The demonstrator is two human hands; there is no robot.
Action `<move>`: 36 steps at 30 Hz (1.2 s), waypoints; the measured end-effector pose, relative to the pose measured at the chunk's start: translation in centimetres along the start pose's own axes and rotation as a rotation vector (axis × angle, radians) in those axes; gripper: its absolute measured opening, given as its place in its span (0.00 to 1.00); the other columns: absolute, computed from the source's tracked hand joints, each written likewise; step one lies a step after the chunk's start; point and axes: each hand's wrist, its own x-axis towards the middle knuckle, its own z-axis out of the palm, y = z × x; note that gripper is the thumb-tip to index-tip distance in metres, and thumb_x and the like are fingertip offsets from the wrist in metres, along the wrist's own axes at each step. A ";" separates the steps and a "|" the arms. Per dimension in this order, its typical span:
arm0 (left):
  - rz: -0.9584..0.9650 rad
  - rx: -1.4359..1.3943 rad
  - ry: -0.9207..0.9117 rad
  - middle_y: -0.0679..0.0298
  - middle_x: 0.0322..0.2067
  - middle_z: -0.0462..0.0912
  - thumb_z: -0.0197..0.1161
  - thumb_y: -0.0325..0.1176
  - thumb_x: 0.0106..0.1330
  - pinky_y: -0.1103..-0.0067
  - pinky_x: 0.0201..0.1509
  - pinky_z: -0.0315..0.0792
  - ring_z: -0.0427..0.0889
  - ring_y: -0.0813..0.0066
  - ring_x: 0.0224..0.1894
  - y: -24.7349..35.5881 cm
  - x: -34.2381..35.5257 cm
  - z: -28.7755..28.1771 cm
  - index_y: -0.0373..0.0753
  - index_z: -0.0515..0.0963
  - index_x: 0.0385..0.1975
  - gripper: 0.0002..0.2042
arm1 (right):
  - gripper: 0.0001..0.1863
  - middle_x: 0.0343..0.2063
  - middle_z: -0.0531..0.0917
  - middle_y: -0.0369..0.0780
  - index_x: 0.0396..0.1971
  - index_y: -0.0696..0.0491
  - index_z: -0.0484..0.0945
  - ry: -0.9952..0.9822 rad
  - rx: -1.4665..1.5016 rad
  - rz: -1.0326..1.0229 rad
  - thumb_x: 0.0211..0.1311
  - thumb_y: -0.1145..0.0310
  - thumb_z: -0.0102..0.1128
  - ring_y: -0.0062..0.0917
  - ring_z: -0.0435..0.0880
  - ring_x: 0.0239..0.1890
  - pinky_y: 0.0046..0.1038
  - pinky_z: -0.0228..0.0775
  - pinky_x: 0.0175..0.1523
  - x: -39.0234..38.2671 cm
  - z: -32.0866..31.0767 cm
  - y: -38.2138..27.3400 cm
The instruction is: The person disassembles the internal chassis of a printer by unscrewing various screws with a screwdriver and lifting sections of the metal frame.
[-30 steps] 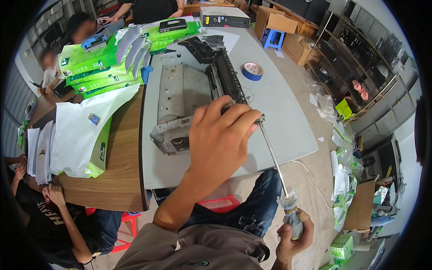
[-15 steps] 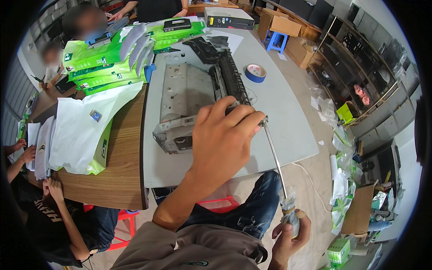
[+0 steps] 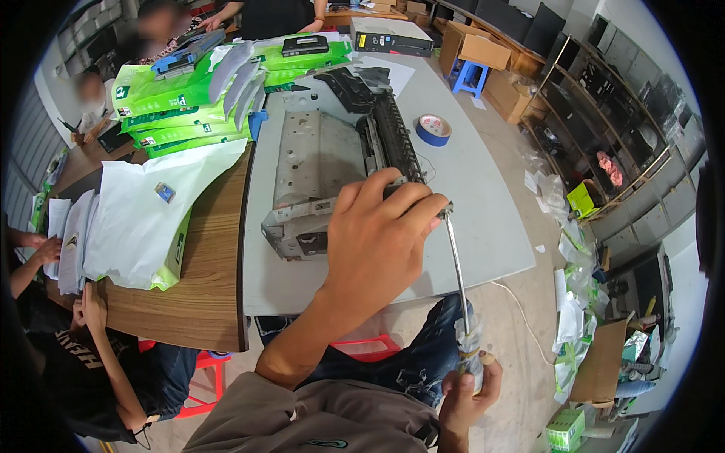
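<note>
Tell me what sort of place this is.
Probably an equipment repair workshop: an exposed machine frame lies on the grey table, the right hand holds a screwdriver-like tool, and a boxy computer case sits at the table's far end.

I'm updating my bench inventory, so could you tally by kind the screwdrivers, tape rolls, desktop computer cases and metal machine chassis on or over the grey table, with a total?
screwdriver: 1
blue tape roll: 1
desktop computer case: 1
metal machine chassis: 1
Total: 4
</note>
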 end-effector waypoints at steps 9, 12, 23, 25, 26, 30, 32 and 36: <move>-0.009 -0.008 -0.018 0.74 0.40 0.86 0.72 0.33 0.56 0.67 0.50 0.67 0.79 0.63 0.50 0.0 -0.1 0.1 0.49 0.86 0.40 0.11 | 0.24 0.47 0.79 0.47 0.54 0.60 0.72 0.030 -0.373 -0.205 0.62 0.69 0.70 0.28 0.80 0.37 0.26 0.72 0.44 -0.9 0.2 0.4; -0.014 -0.009 -0.050 0.74 0.40 0.85 0.72 0.34 0.55 0.67 0.49 0.67 0.78 0.64 0.51 0.2 -0.2 0.1 0.49 0.85 0.39 0.11 | 0.24 0.51 0.78 0.48 0.53 0.60 0.73 -0.002 -0.408 -0.418 0.56 0.79 0.67 0.38 0.74 0.57 0.38 0.61 0.68 -0.7 0.6 0.3; -0.002 -0.027 0.086 0.74 0.39 0.83 0.74 0.35 0.53 0.70 0.49 0.65 0.76 0.66 0.52 0.6 -0.2 0.4 0.48 0.84 0.38 0.13 | 0.23 0.49 0.79 0.49 0.53 0.62 0.75 -0.046 -0.435 -0.461 0.58 0.81 0.72 0.42 0.77 0.53 0.42 0.69 0.63 -0.6 2.1 -1.1; -0.002 -0.019 0.083 0.74 0.39 0.83 0.74 0.36 0.53 0.69 0.49 0.65 0.76 0.66 0.52 0.5 -0.2 0.5 0.48 0.84 0.38 0.12 | 0.23 0.49 0.79 0.49 0.54 0.63 0.75 -0.054 -0.456 -0.486 0.59 0.81 0.71 0.40 0.78 0.50 0.40 0.71 0.60 -0.6 2.0 -1.3; 0.002 -0.011 0.077 0.74 0.39 0.83 0.74 0.36 0.53 0.69 0.49 0.65 0.76 0.65 0.52 0.5 -0.2 0.5 0.48 0.84 0.38 0.12 | 0.23 0.48 0.80 0.49 0.54 0.63 0.75 -0.057 -0.479 -0.516 0.59 0.81 0.71 0.38 0.80 0.47 0.38 0.73 0.56 -0.5 1.9 -1.3; -0.022 0.047 0.003 0.76 0.40 0.85 0.73 0.38 0.54 0.67 0.48 0.66 0.77 0.65 0.52 0.4 -0.1 0.6 0.51 0.85 0.39 0.11 | 0.24 0.52 0.77 0.49 0.53 0.60 0.74 0.054 -0.447 -0.340 0.54 0.83 0.65 0.38 0.76 0.55 0.38 0.63 0.66 -0.8 1.6 -1.4; -0.034 0.043 -0.006 0.76 0.40 0.86 0.72 0.39 0.55 0.66 0.48 0.66 0.78 0.64 0.51 0.3 -0.1 0.7 0.51 0.86 0.39 0.11 | 0.25 0.52 0.77 0.49 0.52 0.60 0.73 -0.018 -0.463 -0.345 0.52 0.86 0.63 0.38 0.76 0.55 0.38 0.64 0.65 -1.0 1.2 -1.6; -0.014 0.060 0.041 0.74 0.36 0.86 0.74 0.38 0.53 0.68 0.47 0.67 0.80 0.64 0.47 0.4 0.2 0.9 0.50 0.87 0.37 0.11 | 0.24 0.51 0.77 0.50 0.51 0.62 0.74 -0.038 -0.459 -0.289 0.50 0.84 0.63 0.37 0.77 0.53 0.36 0.66 0.62 -1.2 0.7 -2.7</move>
